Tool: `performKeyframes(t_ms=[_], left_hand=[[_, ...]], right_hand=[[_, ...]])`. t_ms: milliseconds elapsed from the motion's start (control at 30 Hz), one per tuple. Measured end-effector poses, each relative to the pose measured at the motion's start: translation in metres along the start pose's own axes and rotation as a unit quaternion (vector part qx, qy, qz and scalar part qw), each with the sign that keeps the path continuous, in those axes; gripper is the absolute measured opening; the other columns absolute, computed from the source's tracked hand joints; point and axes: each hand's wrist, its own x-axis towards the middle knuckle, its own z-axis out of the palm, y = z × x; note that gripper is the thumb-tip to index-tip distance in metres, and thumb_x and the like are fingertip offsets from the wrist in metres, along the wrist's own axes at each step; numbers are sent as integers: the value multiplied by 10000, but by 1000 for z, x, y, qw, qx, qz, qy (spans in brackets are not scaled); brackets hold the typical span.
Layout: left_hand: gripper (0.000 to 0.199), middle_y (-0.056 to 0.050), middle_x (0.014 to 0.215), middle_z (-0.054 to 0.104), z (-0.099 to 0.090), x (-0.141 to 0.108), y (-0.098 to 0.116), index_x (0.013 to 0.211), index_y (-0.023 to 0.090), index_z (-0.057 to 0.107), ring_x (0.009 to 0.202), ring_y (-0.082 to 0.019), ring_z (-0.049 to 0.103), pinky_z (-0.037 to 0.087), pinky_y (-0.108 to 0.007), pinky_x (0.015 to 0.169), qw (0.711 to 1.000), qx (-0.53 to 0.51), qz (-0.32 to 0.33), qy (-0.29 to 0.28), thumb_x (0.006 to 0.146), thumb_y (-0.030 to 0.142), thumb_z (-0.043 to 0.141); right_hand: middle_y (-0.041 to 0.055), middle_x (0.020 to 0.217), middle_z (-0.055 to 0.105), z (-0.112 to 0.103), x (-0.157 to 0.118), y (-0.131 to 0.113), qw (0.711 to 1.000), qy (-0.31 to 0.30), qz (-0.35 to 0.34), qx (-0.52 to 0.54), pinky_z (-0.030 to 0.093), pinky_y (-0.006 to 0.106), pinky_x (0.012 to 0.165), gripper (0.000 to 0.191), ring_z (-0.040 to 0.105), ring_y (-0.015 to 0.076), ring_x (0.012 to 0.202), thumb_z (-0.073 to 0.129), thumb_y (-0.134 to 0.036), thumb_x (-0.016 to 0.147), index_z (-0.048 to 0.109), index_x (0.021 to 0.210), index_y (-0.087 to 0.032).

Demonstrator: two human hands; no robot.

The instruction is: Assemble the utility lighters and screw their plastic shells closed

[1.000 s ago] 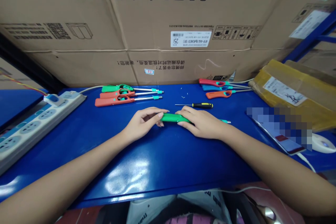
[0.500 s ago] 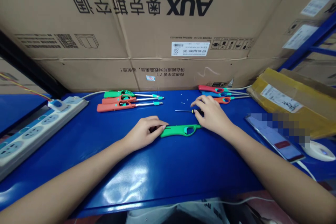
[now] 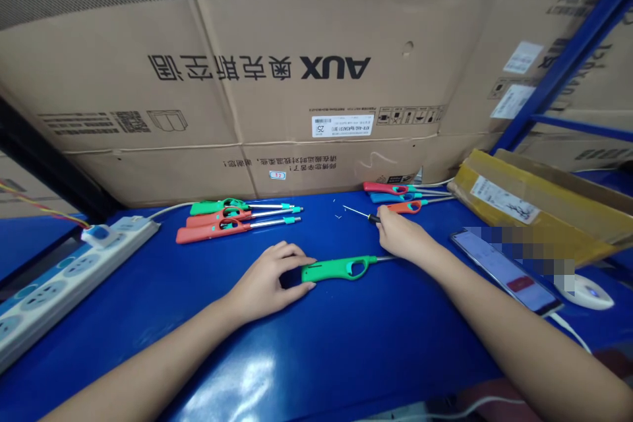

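Observation:
A green lighter (image 3: 336, 269) with a long metal tube lies on the blue table (image 3: 306, 349), its tube pointing right. My left hand (image 3: 271, 280) is at its left end, thumb and fingers apart on either side of the handle tip. Above the tube, my right hand (image 3: 403, 232) has its fingers wrapped round the dark handle of a thin screwdriver (image 3: 360, 213), whose shaft points left. Small white bits (image 3: 338, 216) lie near the screwdriver's tip. The far end of the lighter's tube is hidden under my right wrist.
Orange-red (image 3: 212, 231) and green lighters (image 3: 217, 206) lie back left; red (image 3: 383, 188), blue (image 3: 395, 198) and orange ones (image 3: 406, 207) back right. A power strip (image 3: 74, 277) is left. A yellow-taped box (image 3: 534, 211), phone (image 3: 509, 273) and white device (image 3: 588, 292) are right. Cardboard (image 3: 277, 105) stands behind.
My left thumb and fingers have spread apart at the green lighter's end. My right hand has closed round the screwdriver, whose tip now tilts up. The camera view has shifted upward.

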Motion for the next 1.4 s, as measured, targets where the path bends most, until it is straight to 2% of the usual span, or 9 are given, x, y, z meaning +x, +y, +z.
performKeyframes(t_ms=[267,400,567,700,900,1033,1167,1300,1400], left_hand=[[370,-64,1098,708,4,2,-3,1225,250,739,1023,-232,676,524,-434,992,998,-57,-39,4,880,381,762],[429,-68,1122,724,4,2,-2,1220,255,749,1024,-235,668,527,-420,980,994,-81,-57,38,833,433,798],[570,-91,1114,759,6,5,-2,1302,190,690,921,-210,701,585,-360,831,945,-207,-180,179,827,497,766],[561,-84,1080,786,3,8,-1,1243,173,721,917,-196,734,606,-333,862,898,-301,-212,241,781,478,810],[327,-62,850,813,-2,7,1,989,159,818,680,-160,733,632,-291,733,897,-301,-223,236,800,425,804],[286,-70,867,819,-1,6,2,954,156,823,680,-175,755,644,-281,704,900,-297,-222,230,778,381,832],[273,-60,818,813,3,4,6,980,151,813,677,-177,764,650,-275,719,918,-287,-187,199,798,353,828],[320,-44,836,816,6,1,9,1117,154,772,733,-169,777,650,-267,780,938,-266,-132,179,846,323,798],[334,-33,880,822,7,-1,10,1183,162,745,770,-158,785,648,-249,807,946,-254,-108,169,877,293,773]], right_hand=[[214,1086,716,-2,-2,2,999,4,12,36,446,331,648,148,724,306,922,503,-158,957,553,1096,-152],[97,978,709,-3,-8,-9,991,50,-43,113,468,307,697,167,683,223,834,412,-268,1022,527,1116,-192],[14,809,655,4,-25,-27,905,54,-185,380,491,308,709,198,632,190,762,499,-390,969,596,999,-220],[26,791,673,6,-36,-36,888,2,-202,412,482,309,682,226,624,184,742,584,-397,927,676,992,-200],[23,775,688,6,-35,-38,869,-26,-159,467,435,262,491,291,550,112,519,695,-428,868,731,1022,-183],[39,936,727,5,-32,-39,792,3,-111,600,411,242,425,427,496,54,446,841,-439,751,720,1077,-192],[13,894,713,5,-30,-41,712,28,-76,698,431,218,451,457,515,47,504,897,-380,706,709,1072,-181],[-25,749,644,8,-28,-45,674,111,-61,728,505,218,480,339,577,84,571,862,-405,755,688,946,-186],[-24,763,648,10,-28,-46,660,117,-64,739,545,232,487,337,606,99,585,853,-421,759,646,905,-200]])
